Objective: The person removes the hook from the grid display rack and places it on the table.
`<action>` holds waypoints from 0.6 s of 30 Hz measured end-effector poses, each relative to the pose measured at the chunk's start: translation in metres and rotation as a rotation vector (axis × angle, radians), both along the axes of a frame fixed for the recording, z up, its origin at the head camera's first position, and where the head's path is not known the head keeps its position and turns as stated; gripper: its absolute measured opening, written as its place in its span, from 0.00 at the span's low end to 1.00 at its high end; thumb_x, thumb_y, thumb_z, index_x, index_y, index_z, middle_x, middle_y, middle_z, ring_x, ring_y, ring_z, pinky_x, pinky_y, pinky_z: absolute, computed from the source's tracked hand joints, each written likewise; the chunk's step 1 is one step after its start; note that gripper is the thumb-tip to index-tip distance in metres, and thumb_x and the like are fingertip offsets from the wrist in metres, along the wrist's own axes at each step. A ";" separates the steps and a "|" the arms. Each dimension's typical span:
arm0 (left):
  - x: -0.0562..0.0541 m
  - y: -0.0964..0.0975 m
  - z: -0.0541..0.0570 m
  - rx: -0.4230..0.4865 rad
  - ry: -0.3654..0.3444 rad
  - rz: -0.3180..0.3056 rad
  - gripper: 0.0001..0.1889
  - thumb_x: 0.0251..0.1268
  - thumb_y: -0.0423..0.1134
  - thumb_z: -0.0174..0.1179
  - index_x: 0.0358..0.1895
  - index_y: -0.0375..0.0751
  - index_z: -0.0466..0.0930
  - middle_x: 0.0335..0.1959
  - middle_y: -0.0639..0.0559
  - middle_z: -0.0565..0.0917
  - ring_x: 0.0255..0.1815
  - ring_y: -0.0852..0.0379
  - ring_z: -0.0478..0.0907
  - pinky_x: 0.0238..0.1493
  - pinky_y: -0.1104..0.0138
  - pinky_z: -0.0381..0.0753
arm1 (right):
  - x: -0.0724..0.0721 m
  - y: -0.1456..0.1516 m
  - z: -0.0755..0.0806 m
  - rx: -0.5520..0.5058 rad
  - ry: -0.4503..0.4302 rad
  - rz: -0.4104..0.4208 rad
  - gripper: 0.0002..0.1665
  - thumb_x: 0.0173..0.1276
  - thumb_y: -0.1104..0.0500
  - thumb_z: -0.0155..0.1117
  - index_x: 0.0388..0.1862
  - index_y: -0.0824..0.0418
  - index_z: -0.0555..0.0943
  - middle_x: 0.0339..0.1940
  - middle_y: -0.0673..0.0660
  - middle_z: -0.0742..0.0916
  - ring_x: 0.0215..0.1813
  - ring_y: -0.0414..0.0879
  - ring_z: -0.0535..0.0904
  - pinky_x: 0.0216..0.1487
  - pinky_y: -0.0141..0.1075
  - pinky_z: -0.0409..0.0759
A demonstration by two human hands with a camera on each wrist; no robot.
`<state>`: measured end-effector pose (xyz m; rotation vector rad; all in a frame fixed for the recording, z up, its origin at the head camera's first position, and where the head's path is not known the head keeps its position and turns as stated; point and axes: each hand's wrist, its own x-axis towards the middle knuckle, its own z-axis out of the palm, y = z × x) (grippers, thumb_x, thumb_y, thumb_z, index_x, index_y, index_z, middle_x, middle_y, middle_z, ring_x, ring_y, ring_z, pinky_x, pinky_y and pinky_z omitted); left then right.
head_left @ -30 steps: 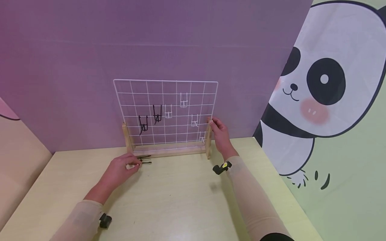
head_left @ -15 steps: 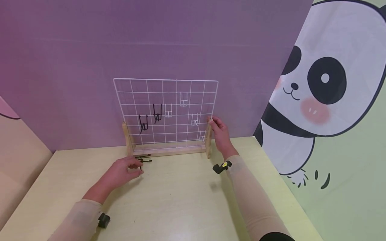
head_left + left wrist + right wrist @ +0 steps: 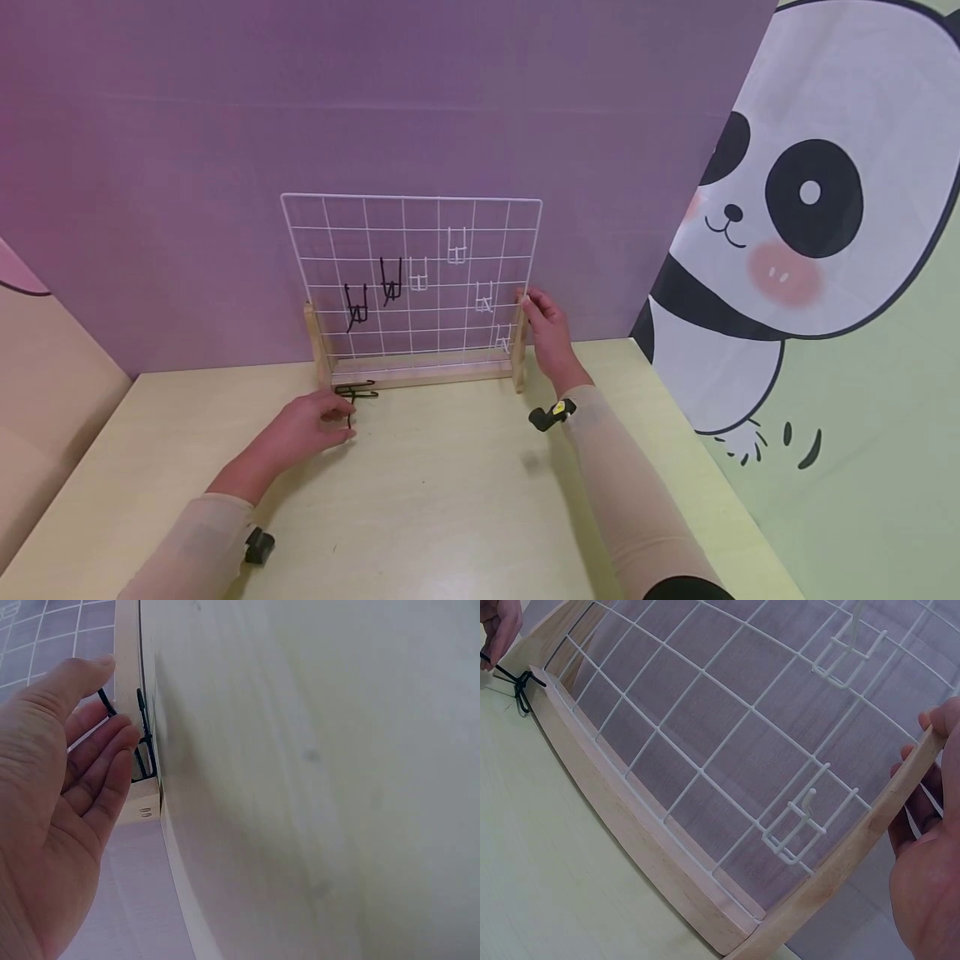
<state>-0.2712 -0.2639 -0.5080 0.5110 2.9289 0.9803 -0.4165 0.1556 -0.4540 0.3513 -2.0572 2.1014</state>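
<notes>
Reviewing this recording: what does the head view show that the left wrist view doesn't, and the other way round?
Only the head view: the right hand gripping the upright of the wooden stand, two black hooks hanging on the wire grid, and the panda picture.

Only the left wrist view: two small oval marks on the end of the stand.

Both: the left hand, the black hook at its fingers, and parts of the stand, grid and tabletop.

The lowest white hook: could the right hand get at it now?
Probably not directly: the right hand holds the wooden post, which stands between it and the hook; the front looks free.
</notes>
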 end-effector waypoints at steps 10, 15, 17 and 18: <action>-0.003 -0.001 -0.002 -0.043 -0.015 -0.025 0.21 0.65 0.37 0.82 0.57 0.34 0.88 0.49 0.47 0.87 0.51 0.45 0.84 0.60 0.43 0.87 | 0.000 -0.001 0.001 -0.017 -0.005 0.001 0.23 0.90 0.49 0.59 0.74 0.58 0.83 0.71 0.58 0.85 0.78 0.52 0.75 0.85 0.54 0.65; -0.002 -0.001 -0.001 -0.047 -0.007 -0.038 0.22 0.64 0.37 0.82 0.57 0.32 0.88 0.48 0.47 0.87 0.51 0.44 0.84 0.59 0.43 0.87 | 0.000 -0.002 0.002 -0.031 -0.006 0.002 0.23 0.90 0.50 0.60 0.73 0.59 0.83 0.70 0.58 0.85 0.78 0.53 0.75 0.85 0.54 0.65; -0.001 -0.001 0.000 -0.047 -0.008 -0.041 0.22 0.63 0.37 0.83 0.57 0.32 0.87 0.48 0.46 0.88 0.51 0.44 0.85 0.59 0.43 0.86 | 0.001 -0.002 0.002 -0.021 -0.006 -0.002 0.22 0.90 0.49 0.59 0.73 0.58 0.83 0.70 0.58 0.85 0.77 0.53 0.76 0.85 0.54 0.65; -0.001 -0.001 0.000 -0.050 -0.006 -0.043 0.23 0.63 0.37 0.83 0.57 0.31 0.87 0.48 0.46 0.88 0.51 0.43 0.85 0.59 0.43 0.86 | 0.002 -0.002 0.001 -0.015 -0.006 -0.002 0.22 0.90 0.49 0.59 0.73 0.58 0.83 0.70 0.58 0.85 0.77 0.53 0.76 0.85 0.54 0.65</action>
